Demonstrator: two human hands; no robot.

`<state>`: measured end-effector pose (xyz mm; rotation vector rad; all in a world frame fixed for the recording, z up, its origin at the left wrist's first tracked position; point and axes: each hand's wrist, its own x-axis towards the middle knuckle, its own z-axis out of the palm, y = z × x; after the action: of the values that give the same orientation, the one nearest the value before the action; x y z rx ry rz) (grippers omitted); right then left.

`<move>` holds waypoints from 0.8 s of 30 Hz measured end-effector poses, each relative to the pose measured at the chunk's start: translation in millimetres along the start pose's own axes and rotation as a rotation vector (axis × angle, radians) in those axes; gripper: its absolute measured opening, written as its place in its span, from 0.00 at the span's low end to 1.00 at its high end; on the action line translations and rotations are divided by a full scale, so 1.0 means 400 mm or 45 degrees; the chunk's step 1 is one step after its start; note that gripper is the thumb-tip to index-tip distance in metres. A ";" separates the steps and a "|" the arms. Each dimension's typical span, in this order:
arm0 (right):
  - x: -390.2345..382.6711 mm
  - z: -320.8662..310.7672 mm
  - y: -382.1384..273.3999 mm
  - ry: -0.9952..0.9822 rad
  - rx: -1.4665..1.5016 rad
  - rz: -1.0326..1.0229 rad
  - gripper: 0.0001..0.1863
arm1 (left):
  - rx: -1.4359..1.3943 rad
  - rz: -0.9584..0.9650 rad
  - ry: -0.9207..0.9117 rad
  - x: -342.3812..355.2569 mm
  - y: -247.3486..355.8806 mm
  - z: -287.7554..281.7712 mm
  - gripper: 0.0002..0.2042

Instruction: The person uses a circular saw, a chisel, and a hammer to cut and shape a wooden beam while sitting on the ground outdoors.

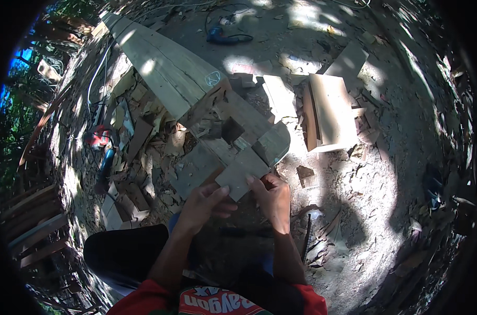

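Note:
Between my two hands is a small flat wooden piece (242, 172), pale grey-brown with straight edges. My left hand (203, 206) pinches its left corner, thumb on top. My right hand (272, 198) grips its right side, also with the thumb on top and the other fingers curled beneath. Just beyond it lie several wooden offcuts, among them a block with a rounded end (272, 144) and a small block (207, 128) next to a dark square gap. Farther off, a long thick timber beam (162, 63) with a blue mark on its near end stretches to the upper left.
A box-like wooden piece (333, 113) stands at the right in sunlight. A blue power tool (217, 35) with a cord lies at the far side. On the left are a red tool (99, 137) and a blue-handled tool (107, 160). Shavings and scraps litter the ground.

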<state>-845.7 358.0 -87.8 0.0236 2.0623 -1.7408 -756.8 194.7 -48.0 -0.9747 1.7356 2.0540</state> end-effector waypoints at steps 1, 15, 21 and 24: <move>0.003 0.006 0.025 0.007 0.024 -0.036 0.17 | -0.025 0.013 0.019 0.003 -0.004 0.006 0.25; 0.041 -0.137 0.046 0.406 -0.208 -0.552 0.30 | -0.216 0.033 0.125 -0.001 -0.029 0.024 0.27; 0.136 -0.173 -0.209 0.279 -0.259 -0.978 0.26 | -0.364 -0.026 0.096 0.012 -0.046 0.012 0.26; 0.156 -0.106 -0.280 0.032 -0.433 -1.080 0.25 | -0.484 -0.097 0.051 0.010 -0.059 0.008 0.26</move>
<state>-947.9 358.3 0.3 -1.0718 2.5577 -1.7487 -746.4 202.4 -68.1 -1.1737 1.3249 2.3777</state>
